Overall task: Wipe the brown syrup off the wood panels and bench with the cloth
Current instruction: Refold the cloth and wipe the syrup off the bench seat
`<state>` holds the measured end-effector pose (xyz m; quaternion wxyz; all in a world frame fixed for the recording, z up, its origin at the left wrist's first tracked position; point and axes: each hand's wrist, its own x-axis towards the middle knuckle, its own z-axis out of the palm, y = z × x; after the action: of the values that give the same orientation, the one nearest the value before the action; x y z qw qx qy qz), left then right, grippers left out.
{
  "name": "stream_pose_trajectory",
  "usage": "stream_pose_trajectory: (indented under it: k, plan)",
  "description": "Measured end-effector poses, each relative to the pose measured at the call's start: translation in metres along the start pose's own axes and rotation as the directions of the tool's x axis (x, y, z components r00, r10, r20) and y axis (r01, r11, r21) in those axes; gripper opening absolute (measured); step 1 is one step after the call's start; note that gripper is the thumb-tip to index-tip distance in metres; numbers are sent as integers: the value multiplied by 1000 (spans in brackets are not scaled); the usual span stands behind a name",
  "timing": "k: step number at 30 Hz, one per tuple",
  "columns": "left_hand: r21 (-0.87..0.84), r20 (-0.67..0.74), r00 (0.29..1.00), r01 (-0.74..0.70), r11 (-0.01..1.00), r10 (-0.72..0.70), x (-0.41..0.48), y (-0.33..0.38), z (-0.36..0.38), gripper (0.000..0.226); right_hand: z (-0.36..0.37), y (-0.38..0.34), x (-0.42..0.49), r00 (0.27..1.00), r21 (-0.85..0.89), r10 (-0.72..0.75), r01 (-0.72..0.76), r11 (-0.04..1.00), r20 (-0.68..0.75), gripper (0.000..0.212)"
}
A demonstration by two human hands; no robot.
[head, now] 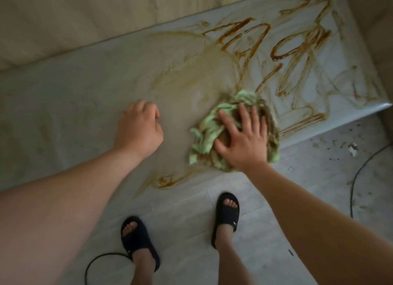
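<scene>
Pressing flat, right hand (244, 140) spreads fingers on soft, syrup-soaked cloth (212, 131); bunches easily, so palm the middle. Left hand (138, 131) curled, empty, on bench (63, 106).

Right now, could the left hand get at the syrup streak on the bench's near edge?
Probably yes: the left hand rests empty on the bench, and the syrup streak lies close beside its forearm, with nothing between.

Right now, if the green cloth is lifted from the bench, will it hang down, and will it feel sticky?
Probably floppy: the green cloth lies crumpled under the right hand. Likely sticky and heavier than dry, since brown stains show in its folds.
</scene>
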<state>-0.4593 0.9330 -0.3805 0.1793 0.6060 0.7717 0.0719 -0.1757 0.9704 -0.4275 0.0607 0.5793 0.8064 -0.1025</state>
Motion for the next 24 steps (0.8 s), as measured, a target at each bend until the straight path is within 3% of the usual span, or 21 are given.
stream_pose_trajectory:
  k: [3,5,7,9,12,14,16,19,22,24]
  plan:
    - [13,8,1000,24,1000,-24,5,4,9,25,-7,9,17,954,82,295,-299,951,50,82]
    - [0,0,999,53,999,-53,7,3,12,27,-2,-24,14,951,103,304,-309,945,64,83]
    - [0,-10,996,88,996,-88,6,1,11,29,7,-71,-5,982,127,184,-188,974,44,85]
    - [16,-19,994,107,994,-107,4,1,11,28,20,-114,-36,998,135,-35,29,990,43,85]
    - [78,-6,995,104,991,-104,1,0,11,26,31,-131,-63,935,126,-352,344,930,50,85]
    - [116,7,998,64,991,-66,2,0,14,26,31,-102,-52,909,106,-417,415,903,-7,84]
    - [126,7,999,40,991,-42,8,3,17,24,21,-54,-30,953,88,-297,302,949,-58,83]
    - [94,15,998,53,994,-55,18,15,20,23,-4,27,11,996,25,91,-91,995,8,83]
    - [82,41,995,83,993,-86,24,28,20,41,-25,65,43,873,139,479,-487,862,91,82]
    - [96,134,974,170,981,-182,30,33,19,75,-25,53,59,832,169,541,-555,815,125,84]
